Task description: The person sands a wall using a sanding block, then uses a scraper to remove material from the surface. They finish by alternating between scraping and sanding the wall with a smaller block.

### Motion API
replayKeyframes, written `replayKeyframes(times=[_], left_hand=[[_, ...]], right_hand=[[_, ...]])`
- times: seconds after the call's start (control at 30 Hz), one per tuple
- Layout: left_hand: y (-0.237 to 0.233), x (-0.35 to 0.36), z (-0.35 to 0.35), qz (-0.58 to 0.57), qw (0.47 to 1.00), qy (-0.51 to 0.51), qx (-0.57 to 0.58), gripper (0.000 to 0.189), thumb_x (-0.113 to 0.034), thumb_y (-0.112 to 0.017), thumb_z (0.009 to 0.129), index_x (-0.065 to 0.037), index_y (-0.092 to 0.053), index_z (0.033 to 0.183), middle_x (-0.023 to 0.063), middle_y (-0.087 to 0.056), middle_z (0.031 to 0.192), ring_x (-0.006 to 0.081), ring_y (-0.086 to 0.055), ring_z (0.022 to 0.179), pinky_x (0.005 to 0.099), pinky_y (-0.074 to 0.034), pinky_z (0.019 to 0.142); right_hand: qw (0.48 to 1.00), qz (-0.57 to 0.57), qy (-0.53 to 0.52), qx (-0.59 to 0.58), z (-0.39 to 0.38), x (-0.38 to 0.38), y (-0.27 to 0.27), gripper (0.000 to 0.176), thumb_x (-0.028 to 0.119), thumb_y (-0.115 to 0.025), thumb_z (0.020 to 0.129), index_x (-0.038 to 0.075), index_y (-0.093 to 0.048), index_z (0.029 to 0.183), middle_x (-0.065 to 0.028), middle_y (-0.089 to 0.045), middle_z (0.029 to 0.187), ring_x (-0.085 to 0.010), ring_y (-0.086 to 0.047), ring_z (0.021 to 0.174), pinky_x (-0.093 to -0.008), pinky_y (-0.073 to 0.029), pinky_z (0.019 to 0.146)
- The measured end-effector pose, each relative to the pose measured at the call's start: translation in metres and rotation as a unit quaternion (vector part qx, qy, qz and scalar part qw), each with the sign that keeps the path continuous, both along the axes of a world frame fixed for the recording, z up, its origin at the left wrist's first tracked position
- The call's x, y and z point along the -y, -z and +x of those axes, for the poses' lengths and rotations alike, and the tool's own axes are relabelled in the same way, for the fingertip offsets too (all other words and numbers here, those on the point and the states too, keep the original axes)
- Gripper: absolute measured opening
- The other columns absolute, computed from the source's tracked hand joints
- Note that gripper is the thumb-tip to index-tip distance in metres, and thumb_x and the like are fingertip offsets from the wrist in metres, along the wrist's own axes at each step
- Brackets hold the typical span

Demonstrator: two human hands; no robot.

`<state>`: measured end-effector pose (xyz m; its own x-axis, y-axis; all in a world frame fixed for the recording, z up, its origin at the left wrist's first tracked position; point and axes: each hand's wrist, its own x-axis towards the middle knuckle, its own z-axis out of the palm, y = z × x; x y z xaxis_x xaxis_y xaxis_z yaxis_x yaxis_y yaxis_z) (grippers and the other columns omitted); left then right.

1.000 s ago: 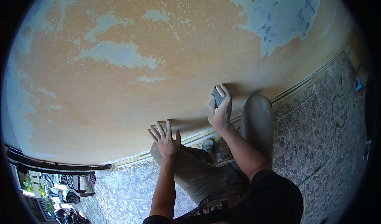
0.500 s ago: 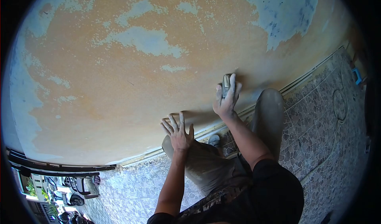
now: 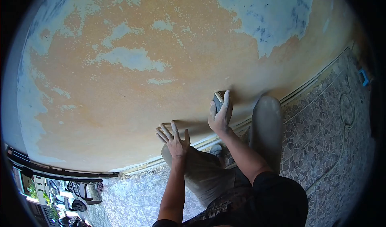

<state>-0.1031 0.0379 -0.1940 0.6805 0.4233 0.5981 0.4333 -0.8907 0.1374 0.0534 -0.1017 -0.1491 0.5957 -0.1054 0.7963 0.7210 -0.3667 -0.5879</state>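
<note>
Fingers spread, my left hand (image 3: 177, 142) rests on the lower part of the wall (image 3: 120, 82) with nothing in it. To its right, my right hand (image 3: 221, 116) is wrapped round a small dark sanding block (image 3: 218, 99) with a pale tan strip on its outer face. That block lies against the wall, its underside hidden. Pale dust coats the fingers of both hands. The wall is orange-tan with ragged whitish patches, one large patch (image 3: 267, 18) at the upper right.
My bent knees (image 3: 267, 114) come close to the wall's foot. Stone-patterned tiles (image 3: 309, 154) cover the floor, with a hose or cable (image 3: 346, 110) looped at right near a blue object (image 3: 364, 77). A parked motorbike (image 3: 74, 203) stands at the lower left.
My right hand has moved down and slightly left along the wall with the sanding block, which is now tilted differently. My left hand stays spread on the wall. The view has shifted slightly.
</note>
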Motion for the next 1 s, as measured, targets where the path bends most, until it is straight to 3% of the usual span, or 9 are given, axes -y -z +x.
replayKeyframes(times=[0.27,0.37,0.43,0.47,0.53,0.67,0.73,0.93,1.0], left_hand=[[0.000,-0.003,-0.007,0.000,0.999,-0.012,-0.041,0.077,-0.041,-0.068,0.084,-0.013,-0.036,0.148,0.0305,-0.016,0.155,0.0544,-0.006,0.143,0.0634,-0.011,0.115],[0.007,-0.007,-0.007,0.005,0.999,-0.014,-0.037,0.079,-0.043,-0.068,0.084,-0.013,-0.035,0.149,0.0311,-0.016,0.155,0.0552,-0.006,0.142,0.0636,-0.011,0.115],[0.008,-0.008,-0.007,-0.002,0.999,-0.023,-0.049,0.079,-0.042,-0.069,0.084,-0.013,-0.035,0.149,0.0311,-0.015,0.155,0.0559,-0.006,0.142,0.0642,-0.011,0.115],[0.010,-0.006,-0.010,-0.002,0.999,-0.021,-0.048,0.079,-0.042,-0.069,0.084,-0.013,-0.035,0.149,0.0311,-0.015,0.155,0.0559,-0.006,0.142,0.0642,-0.011,0.115],[0.010,-0.010,-0.011,0.027,0.998,-0.012,-0.057,0.077,-0.041,-0.069,0.084,-0.014,-0.036,0.149,0.0303,-0.016,0.155,0.0560,-0.006,0.142,0.0641,-0.011,0.115],[0.003,-0.009,-0.016,-0.005,0.997,-0.006,-0.073,0.074,-0.039,-0.068,0.084,-0.014,-0.038,0.147,0.0294,-0.020,0.154,0.0561,-0.007,0.142,0.0633,-0.011,0.115],[0.007,-0.009,-0.017,-0.005,0.997,-0.013,-0.074,0.074,-0.040,-0.068,0.084,-0.014,-0.039,0.147,0.0302,-0.021,0.154,0.0559,-0.008,0.142,0.0633,-0.010,0.115],[0.015,-0.009,-0.012,0.011,0.998,-0.017,-0.065,0.074,-0.041,-0.068,0.084,-0.014,-0.039,0.147,0.0312,-0.020,0.153,0.0561,-0.007,0.142,0.0638,-0.010,0.115],[0.016,-0.012,-0.012,0.035,0.998,-0.013,-0.055,0.074,-0.042,-0.068,0.085,-0.015,-0.039,0.147,0.0310,-0.020,0.153,0.0562,-0.007,0.142,0.0640,-0.010,0.115]], right_hand=[[0.993,0.115,0.012,-0.005,0.047,0.019,-0.112,0.068,0.012,-0.058,0.091,-0.009,-0.025,0.147,-0.0281,-0.051,0.127,-0.0427,-0.053,0.097,-0.0472,-0.041,0.086],[0.995,0.068,0.071,0.035,0.040,0.006,-0.050,0.069,0.013,-0.059,0.090,-0.011,-0.025,0.145,-0.0307,-0.052,0.120,-0.0410,-0.052,0.089,-0.0481,-0.041,0.083],[0.997,0.029,-0.021,-0.069,0.018,0.000,0.018,0.067,0.009,-0.056,0.093,-0.015,-0.020,0.144,-0.0364,-0.039,0.138,-0.0481,-0.045,0.123,-0.0492,-0.035,0.105],[0.997,0.029,-0.018,-0.068,0.017,0.002,0.017,0.067,0.009,-0.056,0.093,-0.015,-0.020,0.144,-0.0364,-0.039,0.138,-0.0481,-0.045,0.123,-0.0492,-0.035,0.105],[0.999,0.017,0.020,-0.028,0.015,0.005,-0.003,0.069,0.011,-0.060,0.090,-0.012,-0.025,0.144,-0.0285,-0.051,0.108,-0.0426,-0.051,0.091,-0.0506,-0.041,0.081],[0.997,0.075,0.026,-0.005,0.038,0.016,-0.085,0.069,0.009,-0.058,0.089,-0.011,-0.024,0.145,-0.0270,-0.049,0.109,-0.0400,-0.050,0.091,-0.0482,-0.040,0.083],[0.988,0.127,-0.037,-0.078,0.039,0.019,-0.107,0.065,0.007,-0.054,0.094,-0.014,-0.019,0.145,-0.0331,-0.039,0.137,-0.0455,-0.047,0.119,-0.0475,-0.036,0.103],[0.998,0.031,-0.026,-0.050,0.008,-0.003,0.007,0.065,0.008,-0.054,0.094,-0.014,-0.019,0.145,-0.0332,-0.040,0.136,-0.0469,-0.047,0.116,-0.0506,-0.036,0.101],[0.998,0.027,-0.012,-0.054,0.004,-0.002,-0.002,0.068,0.011,-0.058,0.091,-0.012,-0.024,0.144,-0.0265,-0.051,0.108,-0.0407,-0.050,0.090,-0.0508,-0.037,0.084]])
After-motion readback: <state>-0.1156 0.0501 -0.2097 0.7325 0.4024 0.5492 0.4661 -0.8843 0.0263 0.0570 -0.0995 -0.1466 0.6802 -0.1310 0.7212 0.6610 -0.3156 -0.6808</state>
